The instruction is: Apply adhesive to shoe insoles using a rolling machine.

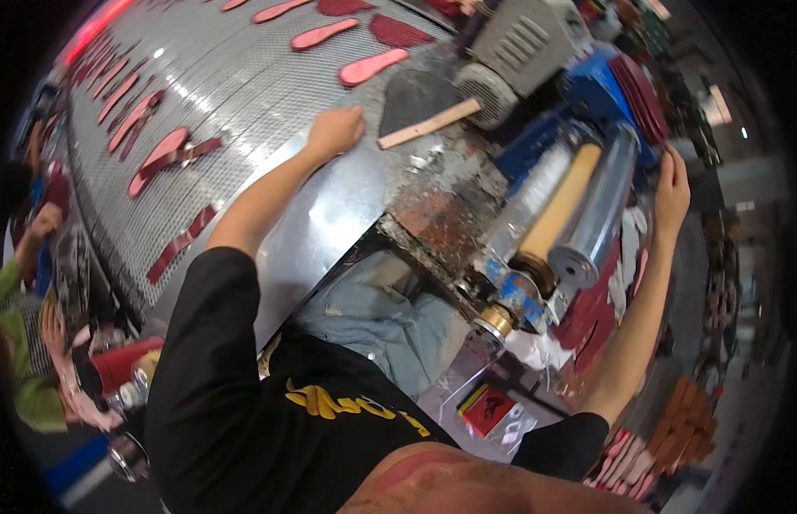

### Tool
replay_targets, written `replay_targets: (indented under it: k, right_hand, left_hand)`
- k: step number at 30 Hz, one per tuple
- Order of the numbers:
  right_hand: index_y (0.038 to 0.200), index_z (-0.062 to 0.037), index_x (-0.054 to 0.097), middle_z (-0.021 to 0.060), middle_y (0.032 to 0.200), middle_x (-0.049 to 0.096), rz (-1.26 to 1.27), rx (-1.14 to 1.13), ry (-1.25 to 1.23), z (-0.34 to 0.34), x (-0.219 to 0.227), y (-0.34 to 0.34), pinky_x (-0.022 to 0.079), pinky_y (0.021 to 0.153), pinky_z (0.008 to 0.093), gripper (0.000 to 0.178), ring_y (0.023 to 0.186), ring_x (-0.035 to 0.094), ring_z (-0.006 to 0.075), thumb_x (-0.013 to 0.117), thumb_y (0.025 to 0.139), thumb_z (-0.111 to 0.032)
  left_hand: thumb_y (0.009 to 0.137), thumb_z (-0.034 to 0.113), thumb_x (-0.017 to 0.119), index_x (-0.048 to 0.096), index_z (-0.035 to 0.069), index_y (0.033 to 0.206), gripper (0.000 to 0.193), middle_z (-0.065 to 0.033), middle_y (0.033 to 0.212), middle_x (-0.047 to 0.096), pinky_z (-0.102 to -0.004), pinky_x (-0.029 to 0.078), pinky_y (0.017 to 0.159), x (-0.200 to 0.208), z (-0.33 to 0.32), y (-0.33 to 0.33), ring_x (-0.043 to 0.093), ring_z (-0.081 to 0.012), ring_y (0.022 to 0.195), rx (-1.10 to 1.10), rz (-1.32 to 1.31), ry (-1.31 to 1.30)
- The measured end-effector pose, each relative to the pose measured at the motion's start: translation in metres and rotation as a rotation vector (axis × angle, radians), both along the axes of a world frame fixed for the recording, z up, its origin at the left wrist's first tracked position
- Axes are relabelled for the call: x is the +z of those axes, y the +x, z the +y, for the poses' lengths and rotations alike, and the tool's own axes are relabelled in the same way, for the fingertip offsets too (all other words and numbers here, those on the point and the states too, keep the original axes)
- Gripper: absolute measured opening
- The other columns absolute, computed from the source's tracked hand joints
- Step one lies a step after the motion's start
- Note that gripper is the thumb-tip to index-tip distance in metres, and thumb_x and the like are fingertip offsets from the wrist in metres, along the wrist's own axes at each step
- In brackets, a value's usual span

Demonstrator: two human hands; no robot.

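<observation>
My left hand is closed in a fist and rests near the edge of a smooth metal sheet; nothing shows sticking out of it. A dark wedge-shaped board with a wooden strip lies just to its right. My right hand reaches up beside a roller machine, its fingers stretched along the edge of a stack of dark red flat pieces on the blue housing. Its thumb is hidden. Clear, tan and shiny metal rollers lie side by side between my arms.
A mesh conveyor carries rows of pink sole-shaped pieces and dark red straps. Behind the machine stands a grey motor. Red scraps lie below the rollers. Another person's hand shows at far left. Stacked pieces lie lower right.
</observation>
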State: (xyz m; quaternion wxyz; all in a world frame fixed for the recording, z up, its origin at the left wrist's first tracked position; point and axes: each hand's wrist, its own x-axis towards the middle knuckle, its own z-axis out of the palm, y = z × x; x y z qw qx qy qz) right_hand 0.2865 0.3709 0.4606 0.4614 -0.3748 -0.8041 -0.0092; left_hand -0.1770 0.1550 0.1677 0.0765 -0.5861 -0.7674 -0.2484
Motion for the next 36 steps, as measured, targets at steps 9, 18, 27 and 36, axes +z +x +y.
replay_targets:
  k: [9, 18, 27, 36]
  right_hand:
    - [0.118, -0.0078, 0.059, 0.0171, 0.083, 0.068, -0.471, -0.387, -0.283, -0.145, -0.054, 0.089, 0.051, 0.069, 0.043, 0.046, 0.078, 0.066, 0.0346, 0.061, 0.086, -0.041]
    - [0.102, 0.0049, 0.054, 0.027, 0.097, 0.065, -0.659, -0.639, -0.627, -0.175, -0.112, 0.103, 0.052, 0.077, 0.0503, 0.061, 0.091, 0.065, 0.0417, 0.06, 0.083, -0.053]
    - [0.108, 0.0018, 0.061, 0.0217, 0.102, 0.067, -0.231, -0.499, -0.444, -0.176, -0.092, 0.153, 0.051, 0.084, 0.0403, 0.047, 0.094, 0.065, 0.035, 0.063, 0.076, -0.033]
    - [0.119, -0.0011, 0.059, 0.0102, 0.117, 0.062, 0.009, -0.01, -0.389, -0.202, -0.035, 0.158, 0.041, 0.097, 0.0293, 0.05, 0.108, 0.057, 0.0174, 0.058, 0.07, -0.011]
  left_hand:
    - [0.096, 0.032, 0.043, 0.055, 0.005, 0.095, 0.03, -0.0232, 0.08, 0.064, -0.0497, 0.047, 0.065, 0.007, -0.012, -0.008, 0.063, -0.0417, 0.076, 0.036, 0.068, -0.152]
    - [0.097, 0.027, 0.041, 0.05, 0.003, 0.092, 0.026, -0.0256, 0.083, 0.062, -0.0526, 0.045, 0.066, 0.016, -0.011, 0.01, 0.06, -0.0444, 0.076, -0.033, 0.085, -0.1]
    - [0.094, 0.017, 0.045, 0.052, 0.002, 0.095, 0.017, -0.0225, 0.083, 0.061, -0.0473, 0.045, 0.067, 0.002, -0.016, 0.002, 0.059, -0.0409, 0.077, -0.041, -0.014, 0.006]
    - [0.087, 0.018, 0.063, 0.062, 0.002, 0.113, 0.031, -0.0022, 0.099, 0.062, -0.0252, 0.044, 0.077, 0.121, 0.036, 0.05, 0.056, -0.0116, 0.088, -0.484, -0.974, 0.017]
